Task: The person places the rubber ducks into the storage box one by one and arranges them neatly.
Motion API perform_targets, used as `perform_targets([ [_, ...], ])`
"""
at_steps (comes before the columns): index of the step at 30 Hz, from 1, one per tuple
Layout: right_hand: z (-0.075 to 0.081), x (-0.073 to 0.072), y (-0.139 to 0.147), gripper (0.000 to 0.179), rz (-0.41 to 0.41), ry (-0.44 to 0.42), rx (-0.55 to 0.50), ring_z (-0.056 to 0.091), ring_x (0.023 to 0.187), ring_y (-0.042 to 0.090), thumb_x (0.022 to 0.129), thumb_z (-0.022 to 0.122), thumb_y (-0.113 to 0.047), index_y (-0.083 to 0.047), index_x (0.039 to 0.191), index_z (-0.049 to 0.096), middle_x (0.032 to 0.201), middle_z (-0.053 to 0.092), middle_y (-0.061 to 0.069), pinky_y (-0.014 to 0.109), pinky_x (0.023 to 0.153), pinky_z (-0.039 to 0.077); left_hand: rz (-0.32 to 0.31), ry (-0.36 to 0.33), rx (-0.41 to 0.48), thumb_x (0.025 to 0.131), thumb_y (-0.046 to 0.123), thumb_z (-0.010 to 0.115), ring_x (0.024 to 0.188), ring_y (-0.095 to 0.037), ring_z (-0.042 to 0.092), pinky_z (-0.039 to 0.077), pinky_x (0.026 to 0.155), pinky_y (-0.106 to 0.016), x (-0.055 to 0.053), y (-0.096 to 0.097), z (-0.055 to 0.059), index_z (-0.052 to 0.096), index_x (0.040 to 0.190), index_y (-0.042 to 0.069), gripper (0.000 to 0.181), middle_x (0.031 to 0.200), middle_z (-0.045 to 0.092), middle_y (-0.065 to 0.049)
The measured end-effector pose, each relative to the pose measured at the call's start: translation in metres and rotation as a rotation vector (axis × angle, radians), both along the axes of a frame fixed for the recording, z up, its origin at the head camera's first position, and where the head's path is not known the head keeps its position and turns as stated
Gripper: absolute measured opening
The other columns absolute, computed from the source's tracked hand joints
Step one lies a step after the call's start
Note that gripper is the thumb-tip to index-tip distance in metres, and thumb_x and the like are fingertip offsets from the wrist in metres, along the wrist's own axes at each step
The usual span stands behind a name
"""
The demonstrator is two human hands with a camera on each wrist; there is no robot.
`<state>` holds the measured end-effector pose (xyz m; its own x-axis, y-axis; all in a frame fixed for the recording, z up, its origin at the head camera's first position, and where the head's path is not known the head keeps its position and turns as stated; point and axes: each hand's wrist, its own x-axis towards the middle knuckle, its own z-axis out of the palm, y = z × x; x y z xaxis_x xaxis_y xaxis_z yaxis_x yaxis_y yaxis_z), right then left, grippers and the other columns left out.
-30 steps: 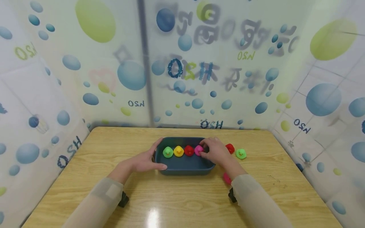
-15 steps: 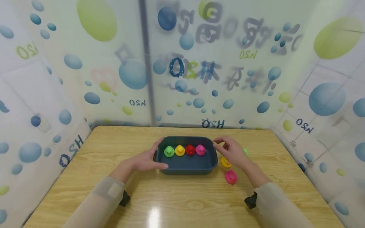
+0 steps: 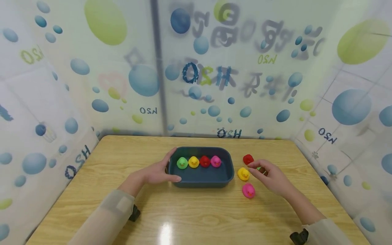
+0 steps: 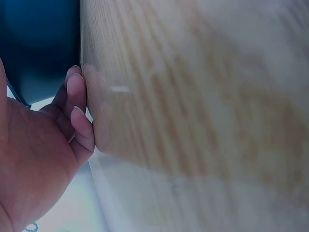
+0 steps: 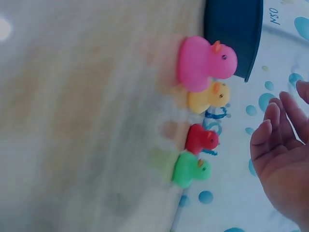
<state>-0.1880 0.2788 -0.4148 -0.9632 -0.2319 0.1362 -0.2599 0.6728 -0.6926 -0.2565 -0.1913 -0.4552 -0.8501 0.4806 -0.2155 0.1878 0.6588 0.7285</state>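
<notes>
A dark blue plastic box (image 3: 201, 177) stands on the wooden table. Along its back half sit a green duck (image 3: 182, 163), a yellow duck (image 3: 194, 162), a red duck (image 3: 205, 161) and a pink duck (image 3: 215, 161) in a row. My left hand (image 3: 154, 172) holds the box's left end, thumb over the front rim. My right hand (image 3: 272, 177) hovers empty right of the box, fingers loosely bent, partly covering a second green duck (image 5: 189, 169). Nearby are another red duck (image 3: 248, 159), yellow duck (image 3: 243, 174) and pink duck (image 3: 248, 190).
The pale wooden table (image 3: 196, 217) reaches back to a curtain (image 3: 196, 112) printed with blue and green spots. Similar printed sheets hang on the left and right sides.
My right hand has let go of the pink duck inside the box, left the box and moved right to above the loose ducks. My left hand stays at the box's left end.
</notes>
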Motion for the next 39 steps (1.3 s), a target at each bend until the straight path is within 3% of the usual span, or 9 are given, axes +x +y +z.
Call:
perform_targets([
  [8, -0.008, 0.019, 0.021, 0.032, 0.008, -0.122, 0.032, 0.060, 0.085, 0.011, 0.110, 0.069, -0.031, -0.007, 0.132, 0.073, 0.110, 0.074, 0.009, 0.025, 0.068, 0.052, 0.010, 0.000, 0.003, 0.093, 0.060, 0.083, 0.165, -0.050, 0.029, 0.027, 0.132, -0.071, 0.000, 0.001, 0.001, -0.010, 0.174, 0.046, 0.124, 0.184, 0.015, -0.022],
  [17, -0.014, 0.025, 0.027, 0.034, 0.074, -0.250, 0.048, 0.060, 0.088, 0.013, 0.105, 0.076, -0.032, -0.009, 0.130, 0.071, 0.113, 0.070, 0.005, 0.025, 0.068, 0.054, 0.015, -0.007, 0.003, 0.092, 0.062, 0.082, 0.164, -0.049, 0.031, 0.028, 0.131, -0.071, 0.000, 0.000, 0.000, -0.009, 0.174, 0.047, 0.124, 0.183, 0.017, -0.022],
  [23, -0.023, 0.022, 0.021, 0.043, 0.135, -0.264, 0.058, 0.058, 0.083, 0.012, 0.097, 0.086, -0.031, -0.008, 0.127, 0.067, 0.114, 0.067, 0.007, 0.025, 0.063, 0.053, 0.019, -0.006, 0.000, 0.092, 0.063, 0.082, 0.164, -0.050, 0.031, 0.028, 0.131, -0.071, 0.000, 0.000, -0.001, -0.009, 0.174, 0.047, 0.124, 0.183, 0.018, -0.023],
  [39, -0.030, 0.015, 0.010, 0.040, 0.104, -0.288, 0.091, 0.056, 0.074, 0.015, 0.092, 0.091, -0.028, -0.011, 0.119, 0.066, 0.105, 0.066, 0.004, 0.023, 0.058, 0.049, 0.015, -0.013, 0.002, 0.091, 0.063, 0.083, 0.165, -0.050, 0.030, 0.027, 0.132, -0.070, 0.002, 0.001, 0.002, -0.009, 0.176, 0.042, 0.126, 0.183, 0.016, -0.023],
])
